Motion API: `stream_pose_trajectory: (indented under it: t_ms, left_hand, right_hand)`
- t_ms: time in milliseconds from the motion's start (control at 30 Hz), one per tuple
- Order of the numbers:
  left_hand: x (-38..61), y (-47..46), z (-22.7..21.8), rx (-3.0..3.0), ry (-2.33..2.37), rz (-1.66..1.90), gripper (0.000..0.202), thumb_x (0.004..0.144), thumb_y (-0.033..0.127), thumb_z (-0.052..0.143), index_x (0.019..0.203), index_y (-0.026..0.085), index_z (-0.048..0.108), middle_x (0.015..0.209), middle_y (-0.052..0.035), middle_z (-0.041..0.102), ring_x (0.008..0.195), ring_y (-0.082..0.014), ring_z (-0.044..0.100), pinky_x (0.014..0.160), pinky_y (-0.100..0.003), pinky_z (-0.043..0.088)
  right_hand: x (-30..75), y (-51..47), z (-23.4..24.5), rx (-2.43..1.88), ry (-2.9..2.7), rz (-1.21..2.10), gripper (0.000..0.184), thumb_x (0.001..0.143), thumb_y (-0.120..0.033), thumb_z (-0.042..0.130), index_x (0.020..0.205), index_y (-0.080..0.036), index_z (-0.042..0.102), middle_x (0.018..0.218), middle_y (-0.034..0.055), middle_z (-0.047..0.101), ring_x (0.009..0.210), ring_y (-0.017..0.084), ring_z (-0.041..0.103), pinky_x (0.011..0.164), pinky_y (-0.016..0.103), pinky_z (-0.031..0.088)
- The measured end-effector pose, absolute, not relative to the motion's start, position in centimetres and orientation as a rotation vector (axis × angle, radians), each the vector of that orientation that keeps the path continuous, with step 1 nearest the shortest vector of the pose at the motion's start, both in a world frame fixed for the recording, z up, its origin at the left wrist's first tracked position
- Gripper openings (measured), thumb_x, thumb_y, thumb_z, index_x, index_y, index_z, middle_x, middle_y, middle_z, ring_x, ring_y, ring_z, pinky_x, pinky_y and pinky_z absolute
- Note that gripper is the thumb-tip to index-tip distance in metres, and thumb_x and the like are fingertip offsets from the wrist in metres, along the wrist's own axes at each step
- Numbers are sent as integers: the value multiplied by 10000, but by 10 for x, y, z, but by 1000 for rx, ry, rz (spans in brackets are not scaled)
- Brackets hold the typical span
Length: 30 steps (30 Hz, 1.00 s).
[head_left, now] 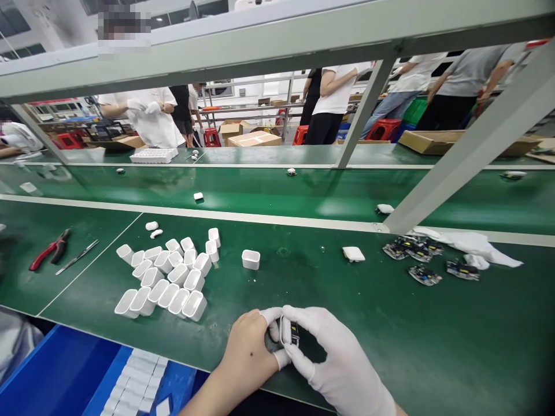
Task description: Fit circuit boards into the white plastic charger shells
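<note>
Near the front edge of the green table, both hands hold one small white plastic case part [286, 331] with a dark electronic insert showing on its right side. My left hand [251, 346] is bare except for white finger cots on thumb and forefinger, which pinch the part from the left. My right hand [332, 352], in a white glove, grips it from the right between thumb and fingers. Beyond them a single white open-topped shell [251, 261] stands upright. A group of similar white shells [167, 277] is at the left. A white piece [354, 253] lies to the right.
Several dark circuit assemblies [411, 247] lie at the right beside a white glove [472, 244]. Red-handled pliers [50, 251] and tweezers [78, 257] rest at the left. A green conveyor belt [243, 190] carries small parts. A slanted metal post [468, 127] rises at the right. Blue bins [52, 370] sit below.
</note>
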<state>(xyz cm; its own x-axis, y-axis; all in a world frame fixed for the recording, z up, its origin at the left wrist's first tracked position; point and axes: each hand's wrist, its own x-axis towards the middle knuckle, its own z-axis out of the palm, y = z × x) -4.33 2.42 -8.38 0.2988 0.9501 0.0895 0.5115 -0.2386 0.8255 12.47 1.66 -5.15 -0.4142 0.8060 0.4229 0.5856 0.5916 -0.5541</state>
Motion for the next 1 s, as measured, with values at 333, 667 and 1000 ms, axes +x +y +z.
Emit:
stream_pose_trajectory:
  t_ms: [333, 667, 1000]
  left_hand:
    - [-41, 24, -97, 2007, 1304, 1000, 464, 658, 128, 667, 1111, 220, 627, 783, 1, 637, 716, -194, 561, 664, -304, 417]
    - [-40, 18, -101, 2357, 1281, 1459, 362, 790, 154, 587, 1151, 177, 584, 703, -18, 626, 609, -176, 517, 558, -287, 371]
    - [-43, 19, -89, 2220, 1127, 1472, 352, 790, 268, 671, 1131, 223, 596, 852, -41, 654, 701, -182, 568, 614, -301, 464]
  right_hand:
    - [126, 10, -55, -1396, -1819, 1081, 721, 795, -330, 655, 1417, -211, 309, 1336, 137, 498, 1192, 272, 524, 1031, 488, 434]
    - [112, 13, -48, -1320, -1495, 1498, 723, 752, -423, 696, 1348, -146, 392, 1241, 162, 556, 1115, 273, 564, 1013, 429, 440]
    - [118, 15, -52, -1147, -1445, 1560, 585, 780, -535, 714, 1227, -208, 526, 1135, 106, 593, 1057, 261, 573, 966, 407, 451]
